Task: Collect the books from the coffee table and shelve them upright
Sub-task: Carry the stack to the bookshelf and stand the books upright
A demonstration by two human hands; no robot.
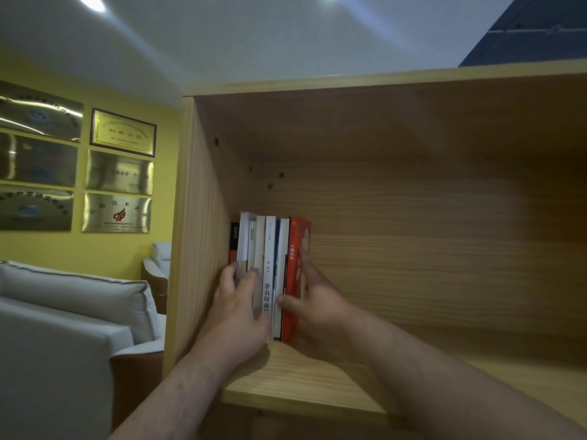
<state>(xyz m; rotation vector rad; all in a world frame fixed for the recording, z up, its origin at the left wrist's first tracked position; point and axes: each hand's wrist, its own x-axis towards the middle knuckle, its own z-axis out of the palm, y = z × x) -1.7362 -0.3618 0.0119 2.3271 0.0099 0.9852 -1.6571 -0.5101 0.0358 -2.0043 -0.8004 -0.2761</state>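
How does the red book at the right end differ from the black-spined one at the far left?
The red book ends the row with open shelf beside it; the black-spined book stands next to the side panel. The right hand lies flat on the red book's cover; the left hand hides the black-spined book's foot. Both stand upright in one row.

Lighting: dim, warm, indoor. Sources: two ceiling lights (pixel 90 1), flaring in streaks. Glare: on the wall plaques (pixel 119 173). Shadow: deep in the shelf (pixel 413 249), top and right. Edges: wide-angle bowing. Focus: soft throughout.
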